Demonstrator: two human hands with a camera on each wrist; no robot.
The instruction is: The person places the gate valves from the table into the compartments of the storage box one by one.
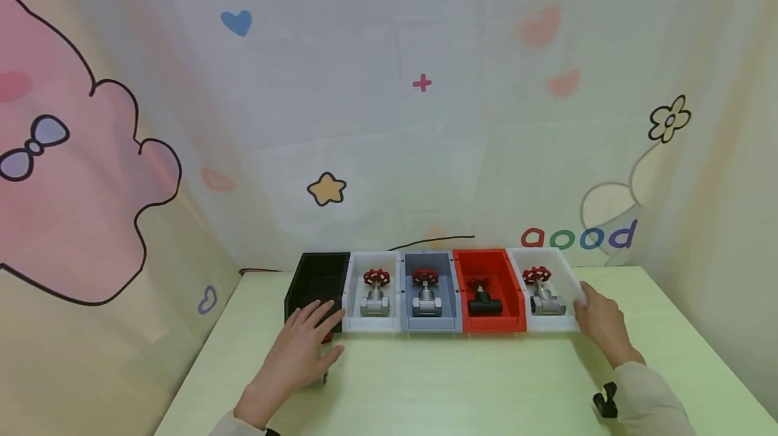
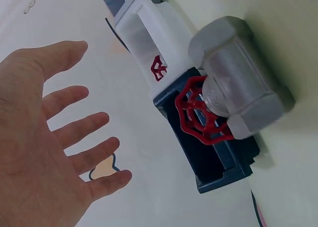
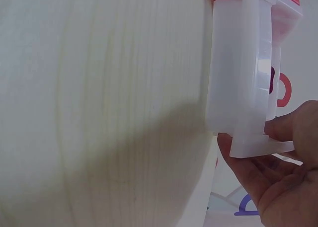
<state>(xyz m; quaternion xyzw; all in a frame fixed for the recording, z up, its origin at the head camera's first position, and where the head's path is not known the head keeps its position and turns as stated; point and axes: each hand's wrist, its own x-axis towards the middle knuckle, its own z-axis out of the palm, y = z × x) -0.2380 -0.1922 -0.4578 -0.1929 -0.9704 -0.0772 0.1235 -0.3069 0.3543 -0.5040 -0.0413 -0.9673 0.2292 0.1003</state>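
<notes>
My right hand [image 1: 604,324] grips the near right corner of the end white bin [image 1: 552,324]. In the right wrist view its thumb is inside the bin wall and its fingers are outside. That bin holds a metal valve [image 1: 547,304] with a red handwheel. Fingers spread, my left hand [image 1: 296,355] is in front of the black bin [image 1: 323,267] and holds nothing. Beside it, a gate valve [image 2: 243,83] with a red handwheel stands on the table, mostly hidden by the hand in the head view. No valve shows in the visible part of the black bin.
Between the end bins, a white bin [image 1: 373,324], a grey bin [image 1: 431,324] and a red bin [image 1: 495,324] stand side by side, one valve in each. The valve in the red bin has a black body [image 1: 484,306]. A printed curtain [image 1: 377,119] hangs behind the table [image 1: 450,389].
</notes>
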